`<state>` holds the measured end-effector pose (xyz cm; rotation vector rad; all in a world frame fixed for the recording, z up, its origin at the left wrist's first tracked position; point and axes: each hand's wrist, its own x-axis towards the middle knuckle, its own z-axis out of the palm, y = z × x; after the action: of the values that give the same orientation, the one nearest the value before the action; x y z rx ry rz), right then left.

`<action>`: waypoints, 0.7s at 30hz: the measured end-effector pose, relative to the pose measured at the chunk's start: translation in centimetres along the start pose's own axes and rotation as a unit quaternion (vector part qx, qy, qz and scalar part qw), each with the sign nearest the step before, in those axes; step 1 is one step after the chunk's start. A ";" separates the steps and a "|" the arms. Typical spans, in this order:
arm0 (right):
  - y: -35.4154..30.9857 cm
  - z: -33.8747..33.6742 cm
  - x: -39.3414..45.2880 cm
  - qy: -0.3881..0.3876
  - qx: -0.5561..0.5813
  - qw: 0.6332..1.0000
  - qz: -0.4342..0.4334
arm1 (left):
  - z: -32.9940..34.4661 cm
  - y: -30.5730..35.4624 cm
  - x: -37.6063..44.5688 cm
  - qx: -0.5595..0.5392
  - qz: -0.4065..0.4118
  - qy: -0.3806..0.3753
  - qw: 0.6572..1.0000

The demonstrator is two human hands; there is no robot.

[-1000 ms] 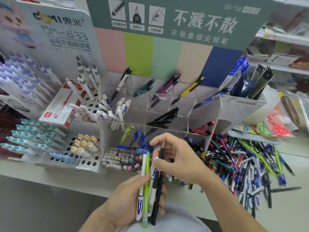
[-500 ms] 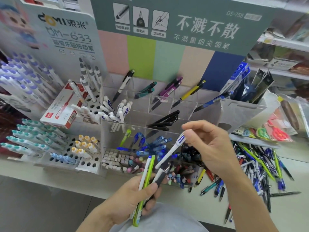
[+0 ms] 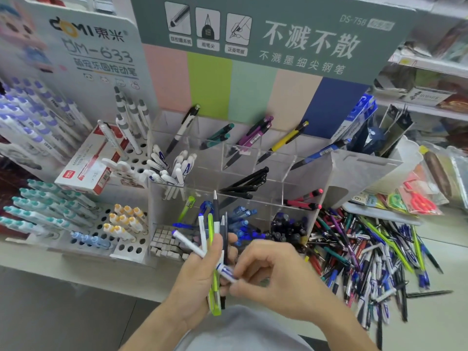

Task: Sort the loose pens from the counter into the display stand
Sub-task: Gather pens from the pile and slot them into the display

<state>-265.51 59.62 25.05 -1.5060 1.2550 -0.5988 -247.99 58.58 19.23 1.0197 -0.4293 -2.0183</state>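
Left hand [image 3: 200,279], low centre, fingers curled round a bunch of pens [image 3: 215,239] held roughly upright: white, lime green, black and dark ones, tips fanning out above the fist. Right hand [image 3: 276,277], just beside it, fingers bent, pinching the near end of a white pen with blue print [image 3: 195,248]; that pen slants up and left across the bunch, its blue cap past the left thumb.

Directly beyond both hands: clear display stand [image 3: 298,158], tiered compartments. Back row, one colour per slot: black-and-white, teal, purple, yellow, blue. Middle row: white pens to the left, black pens in the centre, pink to the right. Front row nearest the hands: a green pen, blue pens, dark blue caps.

Right of the right hand: heap of loose pens [image 3: 374,252] spread on the pale counter [image 3: 430,323], mixed colours, overlapping at all angles. One dark pen lies apart at the heap's near right edge.

Left of the left hand: white perforated rack [image 3: 126,247] with teal, orange-capped and light blue pens standing in its holes; a red-and-white box [image 3: 88,165] lying behind it.

Above the stand: grey-green sign board [image 3: 278,34] with white characters, pastel stripes under it. Far right, beyond the heap: shop shelves [image 3: 428,64], contents blurred. Grey floor below the counter's near edge.
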 end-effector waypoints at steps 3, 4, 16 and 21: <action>-0.8 -0.5 0.3 -0.009 -0.032 0.999 0.005 | 0.0 0.2 0.0 0.070 -0.013 0.000 0.997; -0.9 -0.6 0.6 0.042 -0.038 0.998 0.001 | 0.1 0.3 -0.1 0.125 -0.005 -0.003 0.992; -1.5 0.0 3.8 0.022 -0.210 0.977 -0.034 | 1.0 0.7 -1.3 0.407 0.019 -0.110 0.907; -1.4 -1.7 2.9 0.007 0.066 0.998 0.004 | 0.2 0.1 -1.4 0.286 -0.012 -0.115 0.951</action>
<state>-265.49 56.16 26.22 -1.3885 1.2089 -0.6751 -247.60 59.57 20.09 1.1248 -1.1828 -2.0876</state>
